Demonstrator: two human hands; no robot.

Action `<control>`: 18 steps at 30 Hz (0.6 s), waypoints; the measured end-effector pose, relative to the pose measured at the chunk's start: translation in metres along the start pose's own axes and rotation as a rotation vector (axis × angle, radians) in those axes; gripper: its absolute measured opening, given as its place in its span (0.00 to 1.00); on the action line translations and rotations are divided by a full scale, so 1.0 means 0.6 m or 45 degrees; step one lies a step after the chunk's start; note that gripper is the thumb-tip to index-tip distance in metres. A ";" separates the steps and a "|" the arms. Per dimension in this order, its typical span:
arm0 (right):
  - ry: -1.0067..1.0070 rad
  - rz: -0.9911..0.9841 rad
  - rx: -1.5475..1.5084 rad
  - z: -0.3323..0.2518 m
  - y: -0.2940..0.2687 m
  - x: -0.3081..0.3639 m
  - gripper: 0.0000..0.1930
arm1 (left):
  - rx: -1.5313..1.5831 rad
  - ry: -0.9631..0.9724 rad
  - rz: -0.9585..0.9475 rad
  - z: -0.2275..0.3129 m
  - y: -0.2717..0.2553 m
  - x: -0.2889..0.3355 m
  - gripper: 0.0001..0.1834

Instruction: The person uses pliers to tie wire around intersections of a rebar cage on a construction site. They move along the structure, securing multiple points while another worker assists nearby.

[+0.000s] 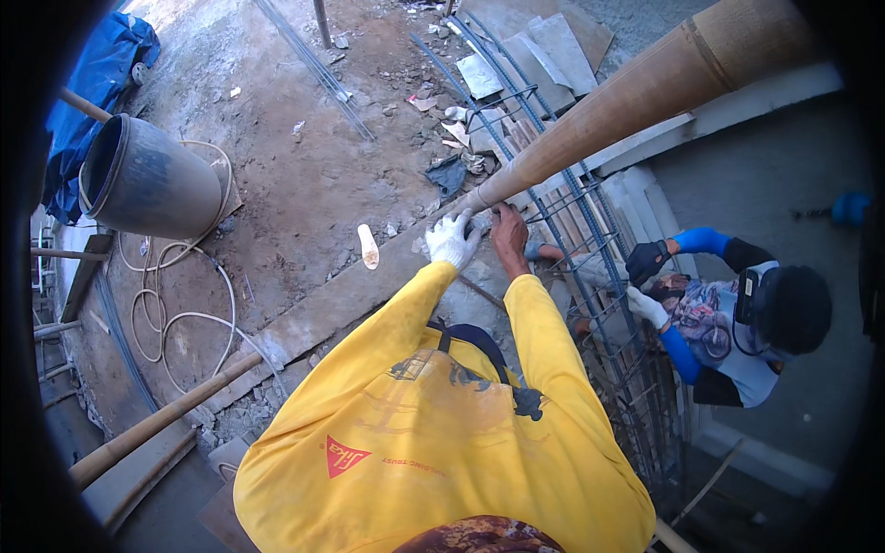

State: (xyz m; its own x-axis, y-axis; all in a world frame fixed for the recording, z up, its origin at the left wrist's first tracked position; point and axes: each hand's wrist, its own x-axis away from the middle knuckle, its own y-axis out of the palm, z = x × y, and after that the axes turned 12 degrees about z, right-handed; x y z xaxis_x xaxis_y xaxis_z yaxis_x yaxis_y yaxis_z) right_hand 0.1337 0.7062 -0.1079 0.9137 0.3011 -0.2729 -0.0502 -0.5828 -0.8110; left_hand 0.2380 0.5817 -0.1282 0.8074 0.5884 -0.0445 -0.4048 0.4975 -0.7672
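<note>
My left hand (453, 241), in a white work glove, reaches forward with its fingers spread, beside the narrow end of a thick bamboo pole (590, 129). Just to its right is my bare right hand (510, 240), whose fingertips are partly hidden at the underside of that pole. I cannot tell whether either hand grips it. A long dusty wooden plank (341, 309) lies on the ground by my left hand. To the right of my hands runs a cage of steel reinforcing bars (590, 230).
A co-worker (728, 313) with blue sleeves has both gloved hands at the rebar cage. On the left stand a large grey bucket (161, 175), a coiled hose (152, 304) and a blue tarp (115, 64). Another bamboo pole (166, 419) slants at lower left. Rubble and board scraps (553, 51) lie ahead.
</note>
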 end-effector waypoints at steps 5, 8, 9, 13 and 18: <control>-0.025 -0.075 0.075 0.017 0.013 0.004 0.10 | 0.008 -0.011 -0.001 0.008 -0.010 -0.005 0.32; 0.072 0.037 -0.031 0.022 0.015 0.015 0.12 | 0.040 -0.067 -0.087 0.012 -0.023 -0.007 0.33; 0.049 0.064 -0.123 0.021 0.015 0.020 0.12 | 0.043 -0.084 -0.093 0.014 -0.026 -0.008 0.32; 0.147 0.051 -0.293 0.008 0.010 0.040 0.14 | 0.080 -0.221 -0.081 0.027 -0.031 -0.020 0.32; 0.158 -0.007 -0.258 0.000 0.006 0.038 0.14 | -0.039 -0.277 -0.108 0.038 -0.024 -0.032 0.32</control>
State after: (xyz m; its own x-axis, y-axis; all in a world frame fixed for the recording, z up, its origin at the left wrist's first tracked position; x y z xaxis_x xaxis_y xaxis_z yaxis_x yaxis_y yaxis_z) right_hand 0.1543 0.7108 -0.1173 0.9570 0.2169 -0.1927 0.0257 -0.7249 -0.6883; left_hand 0.2186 0.5776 -0.1019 0.7249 0.6706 0.1576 -0.3235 0.5334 -0.7816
